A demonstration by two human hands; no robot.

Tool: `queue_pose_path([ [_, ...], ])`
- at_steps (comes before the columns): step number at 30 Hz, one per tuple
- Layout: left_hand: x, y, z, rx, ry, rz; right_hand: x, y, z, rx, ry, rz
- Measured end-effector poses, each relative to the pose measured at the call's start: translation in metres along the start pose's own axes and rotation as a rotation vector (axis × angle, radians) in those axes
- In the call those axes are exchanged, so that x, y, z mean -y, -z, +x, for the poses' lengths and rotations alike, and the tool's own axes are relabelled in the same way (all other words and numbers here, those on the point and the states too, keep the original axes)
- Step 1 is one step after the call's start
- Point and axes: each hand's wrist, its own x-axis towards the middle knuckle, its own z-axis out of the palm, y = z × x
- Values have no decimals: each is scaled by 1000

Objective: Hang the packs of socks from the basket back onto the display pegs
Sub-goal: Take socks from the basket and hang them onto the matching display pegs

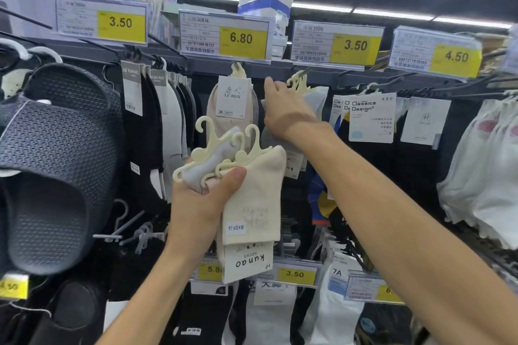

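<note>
My left hand (204, 199) grips a bundle of sock packs (252, 193), cream and pale grey, by their cream plastic hooks, low in front of the display. A "kunao" label hangs at the bottom of the bundle. My right hand (286, 112) is raised to the upper rail and holds a pale blue-grey sock pack (316, 98) whose cream hook (298, 82) is at the display peg (305, 71) under the 3.50 tag. Whether the hook sits fully on the peg I cannot tell. The basket is out of view.
A beige "LU REN" sock pack (232, 101) hangs just left of my right hand. Black and white sock packs (157, 120) hang further left, dark slippers (56, 154) at far left. "Classics Design" packs (370, 117) and white frilled socks (487, 165) hang to the right. Price tags (241, 36) line the top rail.
</note>
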Motion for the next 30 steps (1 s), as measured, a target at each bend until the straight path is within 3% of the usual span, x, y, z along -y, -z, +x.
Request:
queue_pose_path([
  [7, -1, 1, 0, 3, 14, -23, -12, -3, -4, 25, 6, -185],
  [13, 1, 0, 0, -6, 25, -40, -12, 2, -11, 92, 37, -143],
  [15, 1, 1, 1, -1, 23, -36, -13, 5, -25, 63, 121, 21],
  [18, 0, 3, 2, 11, 31, -31, -12, 14, -69, -222, 65, 666],
  [20, 0, 3, 3, 20, 22, -19, -12, 23, -101, -297, 58, 974],
  [24, -1, -2, 5, 96, 10, -43, -9, 25, -138, -123, 146, 950],
  [30, 3, -7, 5, 159, 120, -66, -19, 24, -143, -153, 84, 1018],
])
